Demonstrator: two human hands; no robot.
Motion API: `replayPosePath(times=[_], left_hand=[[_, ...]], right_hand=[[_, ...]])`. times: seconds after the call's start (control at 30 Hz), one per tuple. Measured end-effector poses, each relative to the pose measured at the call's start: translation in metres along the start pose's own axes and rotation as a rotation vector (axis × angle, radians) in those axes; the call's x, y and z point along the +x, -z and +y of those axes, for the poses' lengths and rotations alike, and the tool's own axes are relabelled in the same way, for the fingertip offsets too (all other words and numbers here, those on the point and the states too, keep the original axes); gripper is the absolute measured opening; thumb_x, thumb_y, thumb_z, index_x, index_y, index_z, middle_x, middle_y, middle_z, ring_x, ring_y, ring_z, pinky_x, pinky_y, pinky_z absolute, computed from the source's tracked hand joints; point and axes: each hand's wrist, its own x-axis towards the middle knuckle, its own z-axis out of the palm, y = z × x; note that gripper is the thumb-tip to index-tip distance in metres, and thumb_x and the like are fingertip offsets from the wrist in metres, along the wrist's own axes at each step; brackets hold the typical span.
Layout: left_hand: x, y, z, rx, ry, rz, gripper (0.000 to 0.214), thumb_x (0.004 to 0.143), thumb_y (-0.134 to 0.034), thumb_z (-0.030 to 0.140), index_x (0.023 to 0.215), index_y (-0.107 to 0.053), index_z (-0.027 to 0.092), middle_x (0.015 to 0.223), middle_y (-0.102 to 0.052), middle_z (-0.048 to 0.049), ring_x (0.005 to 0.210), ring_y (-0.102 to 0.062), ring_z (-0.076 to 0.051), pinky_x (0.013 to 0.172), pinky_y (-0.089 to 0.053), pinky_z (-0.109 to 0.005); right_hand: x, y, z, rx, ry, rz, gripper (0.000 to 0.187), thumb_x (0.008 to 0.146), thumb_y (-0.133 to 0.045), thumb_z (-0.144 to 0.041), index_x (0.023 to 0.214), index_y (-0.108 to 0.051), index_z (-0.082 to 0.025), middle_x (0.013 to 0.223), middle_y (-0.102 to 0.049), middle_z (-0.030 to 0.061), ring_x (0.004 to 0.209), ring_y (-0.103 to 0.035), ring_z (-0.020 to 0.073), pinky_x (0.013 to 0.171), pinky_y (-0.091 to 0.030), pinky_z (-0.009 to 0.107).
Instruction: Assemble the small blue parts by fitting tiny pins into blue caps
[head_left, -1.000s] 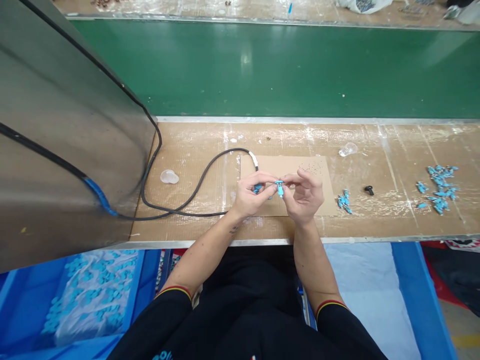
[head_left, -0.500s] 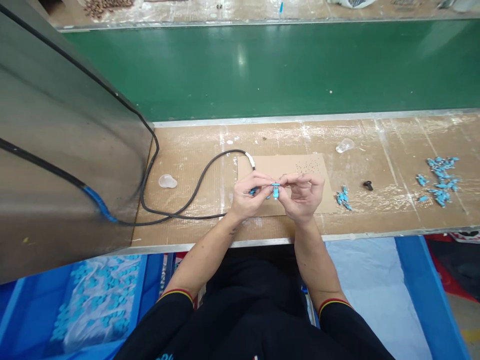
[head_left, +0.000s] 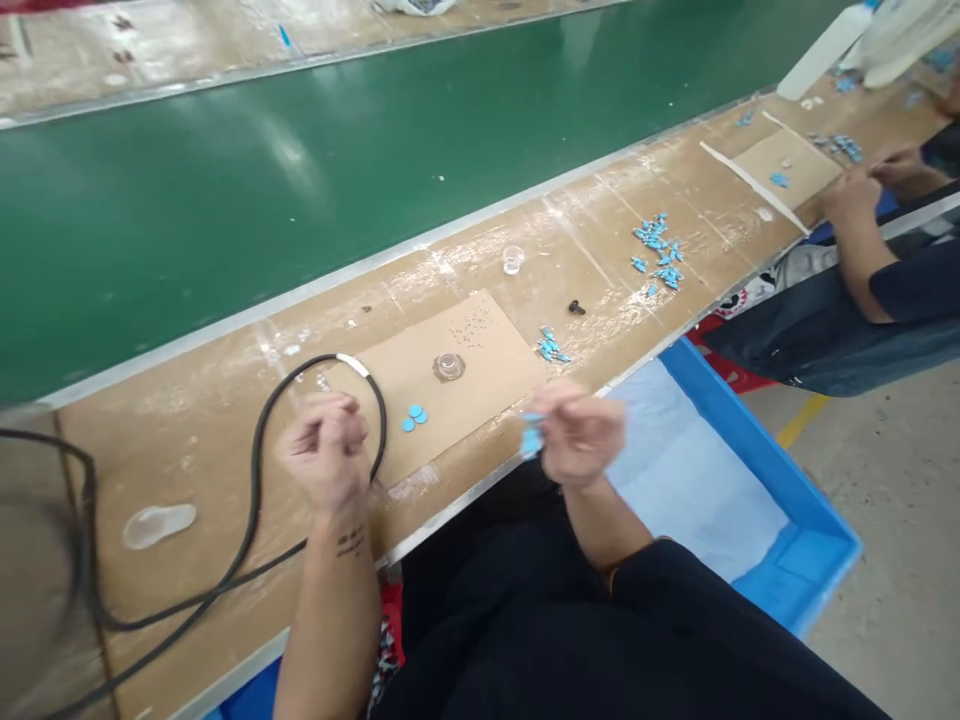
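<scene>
My right hand (head_left: 581,435) pinches a small blue plastic part (head_left: 531,440) at the table's front edge; motion blurs both. My left hand (head_left: 328,448) is closed, fingers curled, beside the looped black cable (head_left: 255,480); whatever it may hold is hidden. Between the hands lies a cardboard sheet (head_left: 495,385). On it are several blue discs (head_left: 415,417), a small clear round cup (head_left: 449,366) and scattered dark specks (head_left: 472,325). Just past the sheet's right edge sits a little pile of blue parts (head_left: 551,346).
A black fitting (head_left: 576,307), a clear cup (head_left: 513,261) and a bigger pile of blue parts (head_left: 660,250) lie rightward. A clear plastic piece (head_left: 160,525) is at left. Below stands a blue bin (head_left: 814,560). A co-worker's hands (head_left: 855,195) are at far right.
The view has swung to the right, bringing the co-worker into sight. My hands, together at the blue part before, are now apart; the part has stayed with my right hand.
</scene>
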Motion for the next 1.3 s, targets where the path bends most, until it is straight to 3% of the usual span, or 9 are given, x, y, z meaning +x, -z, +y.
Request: replayPosePath(times=[0.1, 0.2, 0.27, 0.33, 0.43, 0.63, 0.9, 1.07, 1.3], left_hand=[[0.01, -0.003, 0.013, -0.171, 0.178, 0.182, 0.019, 0.053, -0.072, 0.019, 0.07, -0.064, 0.018, 0.061, -0.057, 0.0043, 0.041, -0.029, -0.004, 0.039, -0.018, -0.019], [0.024, 0.002, 0.021, -0.245, 0.404, 0.317, 0.04, 0.038, -0.055, 0.005, 0.076, -0.057, 0.019, 0.063, -0.05, 0.0054, 0.047, -0.038, -0.006, 0.04, -0.028, -0.016], [0.033, 0.008, 0.019, -0.261, 0.477, 0.379, 0.05, 0.032, -0.049, 0.0, 0.078, -0.049, 0.019, 0.069, -0.049, 0.0054, 0.053, -0.043, -0.006, 0.043, -0.033, -0.012], [0.04, 0.014, 0.014, -0.264, 0.479, 0.404, 0.052, 0.03, -0.045, -0.003, 0.077, -0.041, 0.019, 0.074, -0.047, 0.0056, 0.056, -0.043, -0.004, 0.046, -0.033, -0.008], [0.048, 0.02, 0.004, -0.22, 0.428, 0.342, 0.049, 0.031, -0.045, 0.0, 0.074, -0.029, 0.018, 0.077, -0.042, 0.005, 0.06, -0.041, -0.002, 0.048, -0.028, -0.002], [0.05, 0.016, 0.003, -0.044, 0.33, 0.18, 0.051, 0.029, -0.051, 0.004, 0.067, -0.018, 0.014, 0.075, -0.037, 0.0028, 0.062, -0.028, -0.004, 0.046, -0.02, -0.005], [0.032, 0.001, 0.031, 0.225, 0.371, -0.112, 0.058, 0.044, -0.074, 0.029, 0.064, -0.021, 0.015, 0.064, -0.023, 0.0007, 0.059, -0.01, -0.014, 0.055, -0.011, -0.021], [0.03, 0.002, 0.024, 0.132, 0.341, 0.004, 0.047, 0.042, -0.063, 0.026, 0.066, -0.023, 0.018, 0.061, -0.017, 0.0036, 0.057, -0.001, -0.012, 0.052, 0.0, -0.027], [0.04, 0.023, 0.009, -0.036, 0.381, 0.132, 0.029, 0.055, -0.062, 0.021, 0.076, -0.043, 0.024, 0.053, -0.019, 0.0088, 0.048, -0.003, -0.011, 0.043, -0.006, -0.025]], right_hand=[[0.004, 0.104, 0.025, -0.317, -0.096, 0.472, 0.023, 0.094, -0.074, -0.037, 0.106, -0.057, -0.03, 0.091, -0.062, -0.0029, 0.069, -0.061, 0.0115, 0.054, -0.053, 0.024], [0.0, 0.21, 0.071, -0.563, -0.424, 0.731, 0.025, 0.091, -0.07, -0.04, 0.106, -0.055, -0.026, 0.09, -0.058, -0.0027, 0.072, -0.061, 0.0101, 0.058, -0.053, 0.022], [-0.009, 0.259, 0.101, -0.787, -0.823, 0.808, 0.018, 0.097, -0.061, -0.039, 0.106, -0.056, -0.024, 0.085, -0.056, -0.0042, 0.07, -0.059, 0.0084, 0.059, -0.053, 0.019], [-0.023, 0.285, 0.128, -0.829, -1.021, 0.793, 0.014, 0.097, -0.063, -0.034, 0.101, -0.061, -0.02, 0.079, -0.056, -0.005, 0.064, -0.057, 0.0076, 0.058, -0.052, 0.019], [-0.04, 0.292, 0.166, -0.804, -1.259, 0.694, 0.02, 0.099, -0.069, -0.034, 0.099, -0.066, -0.015, 0.08, -0.064, -0.0024, 0.064, -0.058, 0.0081, 0.058, -0.054, 0.021], [-0.039, 0.301, 0.228, -0.802, -1.585, 0.516, 0.035, 0.101, -0.069, -0.041, 0.124, -0.067, -0.015, 0.12, -0.071, 0.0092, 0.1, -0.071, 0.019, 0.086, -0.064, 0.037], [-0.037, 0.305, 0.258, -0.802, -1.788, 0.366, 0.036, 0.1, -0.071, -0.039, 0.125, -0.067, -0.014, 0.123, -0.07, 0.0103, 0.105, -0.071, 0.0207, 0.089, -0.064, 0.04], [-0.038, 0.301, 0.258, -0.808, -1.783, 0.367, 0.034, 0.1, -0.071, -0.039, 0.123, -0.068, -0.014, 0.121, -0.071, 0.0109, 0.103, -0.071, 0.02, 0.088, -0.064, 0.038], [-0.039, 0.299, 0.255, -0.827, -1.771, 0.349, 0.032, 0.1, -0.072, -0.038, 0.119, -0.068, -0.012, 0.114, -0.072, 0.0092, 0.095, -0.072, 0.0175, 0.082, -0.064, 0.034]])
